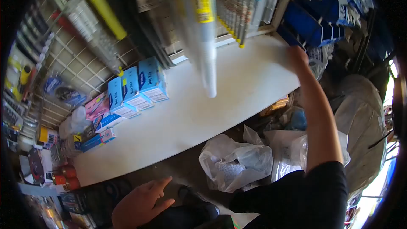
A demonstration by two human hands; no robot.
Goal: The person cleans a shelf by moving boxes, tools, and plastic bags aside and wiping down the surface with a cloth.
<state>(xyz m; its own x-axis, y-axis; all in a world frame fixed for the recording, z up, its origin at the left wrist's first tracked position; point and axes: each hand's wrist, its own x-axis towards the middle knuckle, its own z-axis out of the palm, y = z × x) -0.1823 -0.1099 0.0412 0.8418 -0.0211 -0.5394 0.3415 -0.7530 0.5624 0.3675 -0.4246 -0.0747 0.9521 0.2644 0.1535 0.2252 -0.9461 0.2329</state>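
My right hand (299, 58) reaches out over the far right end of a white shelf (190, 114). It is smeared by motion, and a pale grey blur lies beside its fingers on the shelf; I cannot make out whether the hand holds anything. My left hand (142, 203) is low in front of me, near the shelf's front edge, with thumb and forefinger spread and nothing between them.
Blue boxes (146, 85) and smaller cartons stand at the shelf's left. Long tubes (208, 55) and packs of rods (237, 8) hang from a wire grid (78, 65) above. Below the shelf sits an open plastic bag (235, 161).
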